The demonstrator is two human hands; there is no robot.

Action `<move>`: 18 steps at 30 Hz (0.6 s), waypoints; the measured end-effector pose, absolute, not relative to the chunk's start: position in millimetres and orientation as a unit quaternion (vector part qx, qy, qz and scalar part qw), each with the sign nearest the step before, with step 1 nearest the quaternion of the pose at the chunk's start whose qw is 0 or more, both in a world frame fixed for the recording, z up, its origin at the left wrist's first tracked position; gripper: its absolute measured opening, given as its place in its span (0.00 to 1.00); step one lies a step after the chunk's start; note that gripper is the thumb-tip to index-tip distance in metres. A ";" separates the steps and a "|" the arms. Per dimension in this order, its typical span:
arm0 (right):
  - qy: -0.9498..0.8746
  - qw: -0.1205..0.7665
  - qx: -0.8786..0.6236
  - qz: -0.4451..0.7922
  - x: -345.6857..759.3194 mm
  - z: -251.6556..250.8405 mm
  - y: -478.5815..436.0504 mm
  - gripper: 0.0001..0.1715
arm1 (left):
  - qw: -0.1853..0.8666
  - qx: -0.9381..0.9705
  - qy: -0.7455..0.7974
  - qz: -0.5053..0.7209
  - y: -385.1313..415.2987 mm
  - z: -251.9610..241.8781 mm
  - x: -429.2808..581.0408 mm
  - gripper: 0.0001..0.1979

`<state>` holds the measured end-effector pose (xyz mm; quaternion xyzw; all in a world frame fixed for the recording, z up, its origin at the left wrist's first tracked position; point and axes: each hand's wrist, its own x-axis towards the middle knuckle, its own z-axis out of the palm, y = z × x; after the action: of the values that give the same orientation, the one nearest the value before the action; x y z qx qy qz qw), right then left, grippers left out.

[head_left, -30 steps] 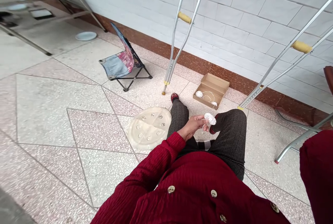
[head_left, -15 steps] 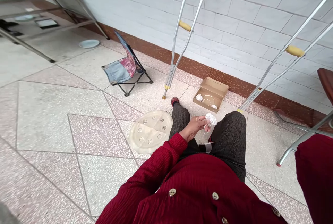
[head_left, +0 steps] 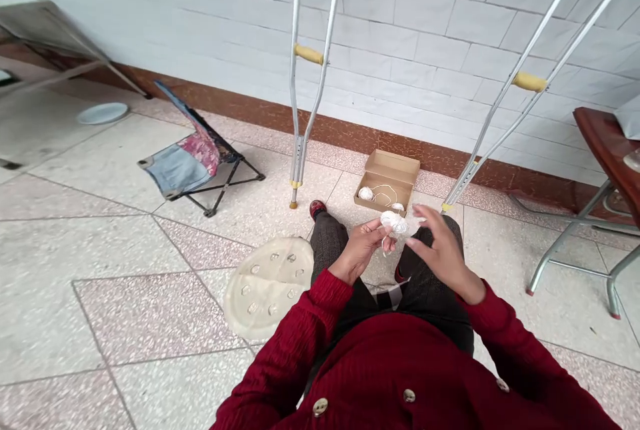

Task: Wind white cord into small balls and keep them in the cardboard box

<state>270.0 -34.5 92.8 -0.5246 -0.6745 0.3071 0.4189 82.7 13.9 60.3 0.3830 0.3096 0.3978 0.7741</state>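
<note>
My left hand (head_left: 367, 243) grips a bundle of white yarn (head_left: 394, 223) above my lap, and a loose end dangles below its fingers. Just to the right is my right hand (head_left: 440, 247), fingers spread, close to the bundle with nothing visible held in it. Beyond my knees an open cardboard box (head_left: 394, 179) lies on the floor. Inside it are a white yarn ball (head_left: 366, 194) and a smaller white piece (head_left: 397, 207) at the right, with strands running between.
Two metal crutches, one at the left (head_left: 299, 150) and one at the right (head_left: 495, 113), lean on the tiled wall. A folding chair (head_left: 185, 165) and a round cream mat (head_left: 270, 287) are to the left. A brown-topped stool (head_left: 607, 157) stands right.
My right hand has come into view from the right and moved beside the yarn bundle. The view has turned to the right. My left hand still holds the yarn.
</note>
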 end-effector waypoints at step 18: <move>-0.471 0.452 -0.561 0.509 248.6 31.1 1.8 0.14 | 0.762 0.419 0.358 0.341 7.8 26.0 88.5 0.20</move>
<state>248.6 1.8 31.1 -0.5608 -0.4715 0.5088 0.4521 88.5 7.8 26.0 0.4186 0.3580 0.3413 0.7617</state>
